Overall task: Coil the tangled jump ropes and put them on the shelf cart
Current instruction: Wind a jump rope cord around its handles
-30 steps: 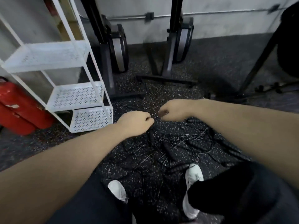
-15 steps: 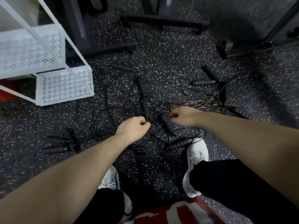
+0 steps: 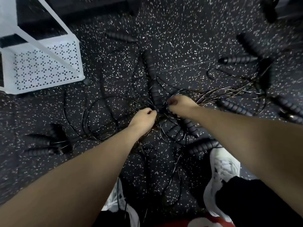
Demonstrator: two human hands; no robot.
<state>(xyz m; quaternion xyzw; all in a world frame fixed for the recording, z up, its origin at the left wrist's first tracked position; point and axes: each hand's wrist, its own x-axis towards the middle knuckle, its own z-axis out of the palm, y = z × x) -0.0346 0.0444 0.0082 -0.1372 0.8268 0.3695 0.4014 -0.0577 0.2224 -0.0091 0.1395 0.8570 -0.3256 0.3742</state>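
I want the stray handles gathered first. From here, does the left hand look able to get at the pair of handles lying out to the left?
Probably yes. The left hand is down in the tangle, and only speckled floor lies between it and the pair of handles; it would have to let go of any cord it is pinching.

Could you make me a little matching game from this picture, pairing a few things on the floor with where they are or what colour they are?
Things:
1. shelf cart
2. left hand
3. right shoe
4. pair of handles

Descriptions:
A. white, beside the right forearm, lower right
B. white perforated metal, upper left
C. black, lying together on the floor at far left
D. fingers curled at the middle of the rope tangle

Pairs: 1-B, 2-D, 3-A, 4-C
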